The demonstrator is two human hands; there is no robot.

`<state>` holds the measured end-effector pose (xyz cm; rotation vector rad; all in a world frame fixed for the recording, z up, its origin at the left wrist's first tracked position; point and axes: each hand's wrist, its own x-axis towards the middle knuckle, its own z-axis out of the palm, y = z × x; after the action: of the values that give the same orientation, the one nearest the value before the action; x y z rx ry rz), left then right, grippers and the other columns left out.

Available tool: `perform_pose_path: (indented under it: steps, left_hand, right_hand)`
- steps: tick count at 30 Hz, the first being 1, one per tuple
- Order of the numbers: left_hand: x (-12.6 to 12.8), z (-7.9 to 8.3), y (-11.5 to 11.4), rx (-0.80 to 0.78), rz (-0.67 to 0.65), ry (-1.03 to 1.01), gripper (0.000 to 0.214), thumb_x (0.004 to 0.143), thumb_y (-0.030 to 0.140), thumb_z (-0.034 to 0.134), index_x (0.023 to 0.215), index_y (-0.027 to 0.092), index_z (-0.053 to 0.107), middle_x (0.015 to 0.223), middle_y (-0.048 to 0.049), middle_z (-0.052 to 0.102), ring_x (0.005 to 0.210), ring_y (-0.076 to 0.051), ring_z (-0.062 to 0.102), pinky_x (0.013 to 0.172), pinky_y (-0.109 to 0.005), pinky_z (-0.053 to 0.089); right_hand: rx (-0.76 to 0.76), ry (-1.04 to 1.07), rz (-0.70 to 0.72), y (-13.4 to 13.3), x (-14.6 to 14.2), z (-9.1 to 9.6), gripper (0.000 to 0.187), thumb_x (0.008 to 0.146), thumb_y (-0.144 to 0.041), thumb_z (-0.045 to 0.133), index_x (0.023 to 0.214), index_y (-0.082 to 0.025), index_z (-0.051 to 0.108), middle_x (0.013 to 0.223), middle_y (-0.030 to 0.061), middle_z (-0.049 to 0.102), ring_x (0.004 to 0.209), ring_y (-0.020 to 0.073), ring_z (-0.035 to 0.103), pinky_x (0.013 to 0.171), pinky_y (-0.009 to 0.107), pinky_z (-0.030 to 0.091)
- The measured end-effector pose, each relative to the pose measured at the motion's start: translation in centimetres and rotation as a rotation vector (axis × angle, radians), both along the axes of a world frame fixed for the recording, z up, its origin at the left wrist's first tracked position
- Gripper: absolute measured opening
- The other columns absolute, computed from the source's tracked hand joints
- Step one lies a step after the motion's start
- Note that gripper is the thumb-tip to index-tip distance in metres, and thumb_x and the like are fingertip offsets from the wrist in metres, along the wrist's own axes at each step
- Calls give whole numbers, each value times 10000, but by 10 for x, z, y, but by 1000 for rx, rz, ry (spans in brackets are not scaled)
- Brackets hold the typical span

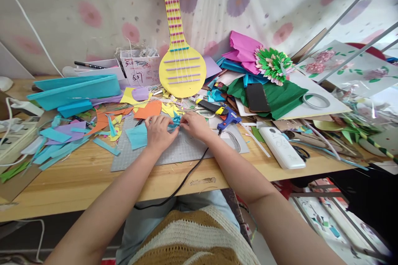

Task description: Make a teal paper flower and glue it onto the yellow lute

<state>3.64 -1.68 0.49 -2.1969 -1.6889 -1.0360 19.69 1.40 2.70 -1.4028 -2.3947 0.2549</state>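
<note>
Over a grey cutting mat (168,155), both hands come together at a small crumpled piece of blue paper (176,120). My left hand (160,132) has its thumb and fingers closed on the left side of that piece. From the other side, my right hand (195,126) pinches it with the fingertips; part of the paper is hidden by the fingers. A light blue paper square (136,136) lies flat beside my left hand. Close to my right hand are a yellow-and-black utility knife (211,107) and a blue glue gun (229,119).
A yellow paper lute (183,70) leans against the curtain at the back. Blue paper strips (59,140) cover the left side. On the right are a phone (257,97), a white power bank (281,148) and a clear tape roll (316,101). A black cable (186,178) crosses the front edge.
</note>
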Motion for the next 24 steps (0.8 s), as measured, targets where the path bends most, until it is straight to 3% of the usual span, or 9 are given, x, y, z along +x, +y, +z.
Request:
perform_pose_path:
  steps: [6, 13, 24]
  left_hand:
    - [2, -3, 1, -8, 37, 31, 186, 776, 376, 586, 681, 221, 626, 724, -45, 674, 782, -230, 553, 868, -443, 291]
    - [1, -4, 3, -29, 74, 8, 163, 779, 291, 563, 635, 226, 598, 689, -37, 667, 718, -220, 555, 819, -433, 311]
    - [-1, -6, -1, -46, -3, 72, 170, 754, 249, 549, 589, 210, 533, 632, -29, 616, 717, -205, 549, 867, -418, 298]
  right_hand:
    - [12, 96, -85, -2, -8, -7, 73, 817, -223, 563, 835, -181, 621, 911, 47, 628, 877, 171, 554, 714, 256, 383]
    - [2, 213, -112, -6, -19, -9, 68, 844, -182, 508, 828, -171, 573, 926, 52, 593, 848, 159, 536, 726, 256, 393]
    - [-13, 264, -131, -5, -19, -11, 62, 837, -152, 500, 813, -166, 555, 908, 49, 582, 846, 153, 528, 756, 265, 398]
